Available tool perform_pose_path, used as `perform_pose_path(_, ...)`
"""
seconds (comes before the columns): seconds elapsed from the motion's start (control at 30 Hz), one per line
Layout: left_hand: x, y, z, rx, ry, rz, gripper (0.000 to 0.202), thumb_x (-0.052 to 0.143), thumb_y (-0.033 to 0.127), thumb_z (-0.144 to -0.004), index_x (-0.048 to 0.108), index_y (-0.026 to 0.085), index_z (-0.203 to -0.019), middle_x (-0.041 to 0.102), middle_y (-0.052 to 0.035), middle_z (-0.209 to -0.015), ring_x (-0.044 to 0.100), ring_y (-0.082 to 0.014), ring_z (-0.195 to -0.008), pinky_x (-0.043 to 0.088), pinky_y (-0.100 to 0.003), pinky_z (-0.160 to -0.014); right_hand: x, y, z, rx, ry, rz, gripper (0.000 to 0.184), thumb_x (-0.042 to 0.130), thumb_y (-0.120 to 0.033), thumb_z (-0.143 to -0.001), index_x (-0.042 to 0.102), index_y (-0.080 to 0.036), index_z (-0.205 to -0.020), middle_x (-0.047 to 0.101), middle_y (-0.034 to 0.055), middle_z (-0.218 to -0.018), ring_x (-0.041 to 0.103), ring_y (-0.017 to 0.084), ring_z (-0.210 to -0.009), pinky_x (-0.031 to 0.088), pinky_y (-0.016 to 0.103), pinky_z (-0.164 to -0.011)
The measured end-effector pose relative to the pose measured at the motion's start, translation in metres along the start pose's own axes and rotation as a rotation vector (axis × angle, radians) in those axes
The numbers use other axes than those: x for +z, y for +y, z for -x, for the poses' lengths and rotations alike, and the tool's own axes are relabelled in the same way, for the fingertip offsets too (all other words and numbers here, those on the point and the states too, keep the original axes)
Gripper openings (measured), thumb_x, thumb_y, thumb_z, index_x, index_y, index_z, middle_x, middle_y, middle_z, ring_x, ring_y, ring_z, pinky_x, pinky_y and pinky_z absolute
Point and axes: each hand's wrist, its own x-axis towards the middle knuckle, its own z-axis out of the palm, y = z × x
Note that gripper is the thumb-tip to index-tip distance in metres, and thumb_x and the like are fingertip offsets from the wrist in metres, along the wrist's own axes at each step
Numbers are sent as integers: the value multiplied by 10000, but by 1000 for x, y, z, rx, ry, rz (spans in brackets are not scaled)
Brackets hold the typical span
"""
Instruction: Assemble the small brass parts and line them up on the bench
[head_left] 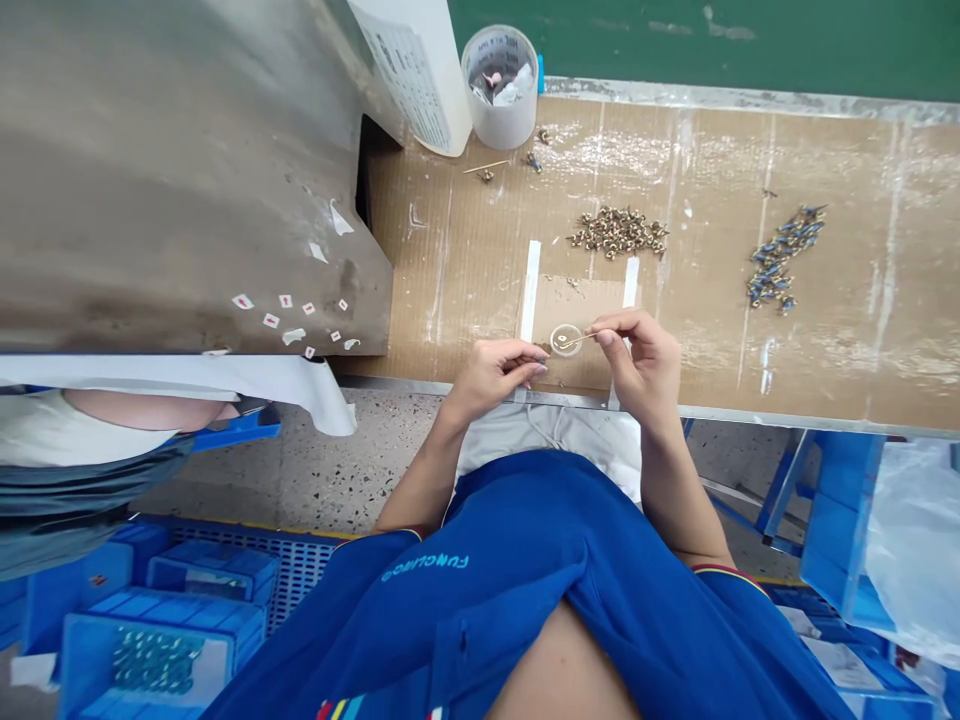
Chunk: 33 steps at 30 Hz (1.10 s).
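Observation:
My left hand (495, 372) rests at the near edge of the cardboard-covered bench (825, 330), fingers pinched on a tiny dark part I cannot name. My right hand (637, 360) is closed on a thin wooden stick (581, 339) whose tip reaches into a small round clear dish (565, 340) on a taped cardboard patch (577, 300). Both hands sit a few centimetres apart, either side of the dish.
A heap of small brass parts (619, 232) lies beyond the dish, and a heap of blue-tipped parts (780, 262) to the right. A white cup (501, 88) and a white container (416, 70) stand at the back. A grey machine surface (165, 180) fills the left; blue crates (165, 630) sit on the floor. Another person's body (97, 450) is at the left.

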Motion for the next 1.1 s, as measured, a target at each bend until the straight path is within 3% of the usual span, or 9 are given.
perform_pose_path(0.13,0,0,0,7,-6,-26,167,713,295,-897,761,135,-903,750,-57,-780,647,-98,-538,538,-192,-510,4,-5,10,71,11,-103,201,613,-407,-979,688,-235,-908,744,31,-838,696,166,-752,551,322,-694)
perform_pose_path(0.5,-2,3,1,69,-30,-125,148,681,273,-923,760,150,-899,749,-45,-781,627,-91,-543,507,-197,-541,12,-10,10,-66,-89,72,152,579,-286,-983,680,-253,-874,761,21,-822,691,169,-719,535,321,-654)
perform_pose_path(1.1,-3,0,0,165,-36,-201,144,664,256,-937,749,152,-886,737,-33,-753,644,-115,-630,471,-218,-594,13,-16,7,-155,-145,122,153,576,-209,-981,644,-248,-849,728,16,-796,660,161,-714,510,308,-653)
